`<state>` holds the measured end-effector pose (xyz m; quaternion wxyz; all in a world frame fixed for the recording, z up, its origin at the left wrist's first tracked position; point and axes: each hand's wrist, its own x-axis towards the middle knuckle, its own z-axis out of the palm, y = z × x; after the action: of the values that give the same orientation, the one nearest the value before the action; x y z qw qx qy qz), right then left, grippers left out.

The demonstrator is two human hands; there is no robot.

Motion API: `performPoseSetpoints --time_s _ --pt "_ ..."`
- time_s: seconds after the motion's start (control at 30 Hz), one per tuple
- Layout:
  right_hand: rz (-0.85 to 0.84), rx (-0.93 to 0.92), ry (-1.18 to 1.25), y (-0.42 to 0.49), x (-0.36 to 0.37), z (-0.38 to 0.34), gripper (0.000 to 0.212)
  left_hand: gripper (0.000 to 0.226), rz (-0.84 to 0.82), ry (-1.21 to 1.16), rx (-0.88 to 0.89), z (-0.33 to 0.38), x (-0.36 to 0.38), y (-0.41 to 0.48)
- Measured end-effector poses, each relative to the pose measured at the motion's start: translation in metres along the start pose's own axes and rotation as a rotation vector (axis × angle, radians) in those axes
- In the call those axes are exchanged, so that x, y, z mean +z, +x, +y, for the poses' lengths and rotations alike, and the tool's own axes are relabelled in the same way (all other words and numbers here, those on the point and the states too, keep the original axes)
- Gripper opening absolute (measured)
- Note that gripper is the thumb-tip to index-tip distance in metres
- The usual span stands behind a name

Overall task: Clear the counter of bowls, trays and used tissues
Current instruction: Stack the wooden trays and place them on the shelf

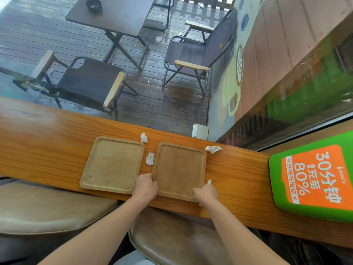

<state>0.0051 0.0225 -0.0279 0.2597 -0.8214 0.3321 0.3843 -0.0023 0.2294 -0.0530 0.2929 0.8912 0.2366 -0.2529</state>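
Hands, left (146, 185) and right (207, 192), grip right tray (179, 167); right fingers partly hidden.

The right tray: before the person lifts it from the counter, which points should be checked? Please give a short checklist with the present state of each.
1. Both hands on the right tray: ok. The left hand holds its near left corner, the right hand its near right corner.
2. Tray surface bare: ok, nothing lies in it.
3. Tissue by the right hand: cannot tell whether it is held or lies loose.
4. Tissue between the trays: not ok, it sits against the tray's left edge and may be dragged.
5. Left tray apart from the right one: ok, a gap shows.
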Motion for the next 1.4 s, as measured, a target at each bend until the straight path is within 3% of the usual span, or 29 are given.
performPoseSetpoints --time_s 0.2,0.4,0.77,0.93,1.17,1.4 --pt "-0.067 0.025 0.054 -0.004 -0.009 0.004 0.05 0.038 -0.055 -0.016 0.016 0.0 -0.007 -0.001" --pt "-0.117 0.041 0.163 0.002 -0.02 -0.001 0.051 0.034 -0.149 -0.103 -0.004 0.013 -0.018 0.014" --pt "0.027 0.034 0.401 0.027 -0.009 -0.006 0.034 0.026 -0.058 -0.274 -0.169 0.02 -0.01 0.033" --pt "0.001 0.049 0.525 0.027 -0.006 0.001 0.056 0.033 -0.055 -0.383 -0.236 0.017 -0.006 0.029" --pt "0.051 0.023 0.454 0.027 0.0 0.015 0.026 0.034 -0.051 -0.464 -0.32 0.008 -0.004 0.022" --pt "0.119 -0.006 0.417 0.022 -0.009 0.021 0.023 0.022 -0.2 -0.563 -0.354 0.0 -0.015 0.015"
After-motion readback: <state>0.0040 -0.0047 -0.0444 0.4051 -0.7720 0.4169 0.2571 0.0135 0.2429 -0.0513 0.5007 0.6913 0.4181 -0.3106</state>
